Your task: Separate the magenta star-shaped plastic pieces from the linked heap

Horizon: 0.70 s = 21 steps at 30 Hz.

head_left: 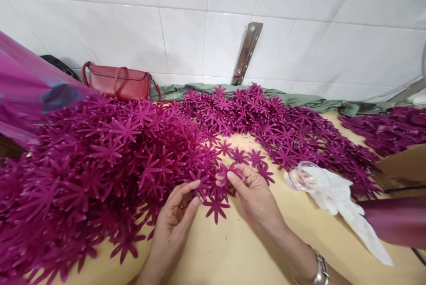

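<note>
Between the thumb and fingers of my right hand (259,196) is a magenta flower-shaped piece (235,170) with several narrow petals. My left hand (176,218) is close by on the left, its thumb and index finger apart, with the index fingertip next to another magenta flower piece (203,180). I cannot tell whether that fingertip touches it. Just beyond the fingertips, a single flower piece (216,208) lies flat on the pale yellow tabletop (213,254). A large heap of the same flower pieces (109,165) rises to the left of my hands.
More flower pieces (266,121) are heaped along the back by a green cloth (299,101). A red handbag (118,82) rests against the tiled wall. White tissue (336,192) with a clear plastic ring lies at right, near a cardboard box (404,167).
</note>
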### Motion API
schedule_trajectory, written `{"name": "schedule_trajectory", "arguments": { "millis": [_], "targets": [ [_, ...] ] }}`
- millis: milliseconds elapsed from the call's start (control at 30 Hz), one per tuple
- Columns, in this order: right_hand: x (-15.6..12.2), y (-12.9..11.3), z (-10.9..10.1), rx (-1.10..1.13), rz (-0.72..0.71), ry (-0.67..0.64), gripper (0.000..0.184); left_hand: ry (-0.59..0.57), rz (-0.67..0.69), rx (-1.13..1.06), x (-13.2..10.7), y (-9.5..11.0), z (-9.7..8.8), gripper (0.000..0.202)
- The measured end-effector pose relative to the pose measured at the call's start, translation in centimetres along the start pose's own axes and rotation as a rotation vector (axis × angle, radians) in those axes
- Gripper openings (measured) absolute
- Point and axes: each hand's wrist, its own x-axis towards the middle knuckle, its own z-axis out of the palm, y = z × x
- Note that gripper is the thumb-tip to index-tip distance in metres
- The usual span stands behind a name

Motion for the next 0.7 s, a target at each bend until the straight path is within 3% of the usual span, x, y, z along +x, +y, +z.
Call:
{"name": "schedule_trajectory", "arguments": {
  "millis": [200,333,467,533,700],
  "targets": [
    [-0.4,-0.1,0.0,-0.153,-0.006,-0.039,0.033,0.007,-0.004,0.0,-0.2,0.4,0.1,0.036],
    [-1.0,0.2,0.6,-0.239,-0.02,-0.165,0.031,-0.008,0.007,-0.04,-0.3,0.8,0.1,0.036],
    [-1.6,0.0,1.3,-0.258,0.023,-0.254,0.038,-0.016,0.039,-0.06,-0.1,0.6,0.1,0.021],
    [-1.5,-0.8,0.8,-0.321,-0.045,-0.157,0.043,-0.004,0.043,-0.055,0.0,0.4,0.2,0.02],
    [0.6,-4.0,-2.2,-0.329,-0.351,0.358,0.035,0.034,0.046,-0.076,0.0,0.5,0.4,0.019]
  ]
}}
